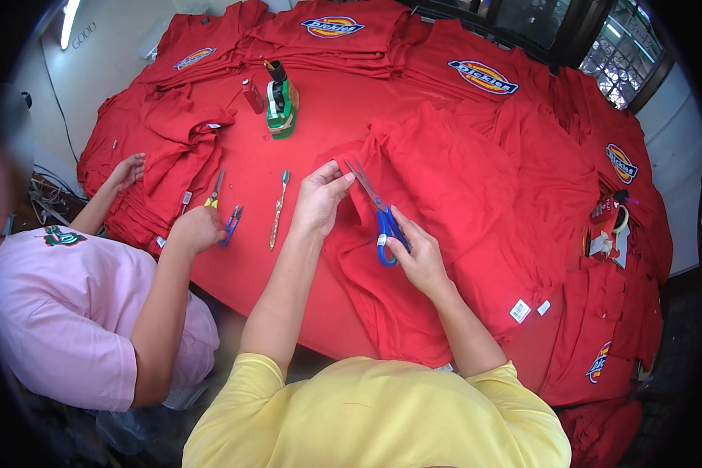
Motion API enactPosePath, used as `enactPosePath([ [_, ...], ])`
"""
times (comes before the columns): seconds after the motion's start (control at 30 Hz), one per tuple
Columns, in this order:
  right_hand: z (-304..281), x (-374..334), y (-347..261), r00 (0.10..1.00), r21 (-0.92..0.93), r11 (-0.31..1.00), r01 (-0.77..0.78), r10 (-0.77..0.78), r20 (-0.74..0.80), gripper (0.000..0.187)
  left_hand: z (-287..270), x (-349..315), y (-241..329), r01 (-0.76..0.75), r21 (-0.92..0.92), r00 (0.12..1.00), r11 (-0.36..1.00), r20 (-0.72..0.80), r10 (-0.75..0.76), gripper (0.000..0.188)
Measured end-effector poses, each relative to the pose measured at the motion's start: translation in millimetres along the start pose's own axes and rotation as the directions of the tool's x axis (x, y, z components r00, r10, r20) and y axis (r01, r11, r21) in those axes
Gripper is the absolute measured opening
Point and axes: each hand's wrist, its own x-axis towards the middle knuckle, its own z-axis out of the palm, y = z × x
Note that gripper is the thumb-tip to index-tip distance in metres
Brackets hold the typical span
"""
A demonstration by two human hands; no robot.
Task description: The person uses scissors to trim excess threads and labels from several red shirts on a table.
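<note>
In my right hand (420, 251) is a pair of scissors (381, 209) with blue handles. Its blades point up and away from me and stand slightly apart. My left hand (324, 199) is closed in a pinch on the edge of a red shirt (444, 187), close to the scissor tips. That shirt lies spread and rumpled in front of me and to my right. Whether the blades touch the cloth I cannot tell.
A co-worker in a pink shirt (78, 296) sits left, holding yellow-handled scissors (214, 195) near a red garment pile (152, 156). Blue snips (232, 226), a toothbrush (279, 209), a green tape dispenser (282, 109) and a red bottle (252, 95) are on the table. Folded shirts (327, 51) line the far edge.
</note>
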Motion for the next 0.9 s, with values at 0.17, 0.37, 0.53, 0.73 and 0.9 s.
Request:
enactPosePath([
  [0.17, -2.0, 2.8, -2.1, 1.000, -0.003, 1.000, -0.017, 0.017, 0.011, 0.049, 4.5, -2.2, -2.0, -0.027, 0.077, 0.999, 0.997, -0.023, 0.028, 0.021],
  [0.37, -0.5, 3.2, 2.7, 0.995, 0.064, 0.993, -0.100, 0.098, 0.022, 0.047, 2.2, -1.8, -5.5, -0.026, 0.106, 0.999, 0.994, -0.017, 0.028, 0.023],
  [0.53, 0.0, 1.8, 0.3, 0.966, 0.247, 0.934, -0.259, 0.249, 0.071, 0.046, 10.1, -6.3, -1.3, -0.022, 0.089, 0.999, 0.996, -0.030, 0.024, 0.022],
  [0.73, 5.7, 0.3, 8.1, 0.993, 0.237, 0.965, -0.113, 0.114, 0.010, 0.046, 1.2, -3.0, -5.8, -0.019, 0.113, 1.000, 0.993, 0.009, 0.018, 0.020],
  [0.9, 4.1, 4.6, 5.8, 0.985, 0.289, 0.942, -0.171, 0.160, 0.063, 0.045, 1.4, -6.4, -8.8, -0.036, 0.131, 0.999, 0.991, -0.021, 0.039, 0.027],
])
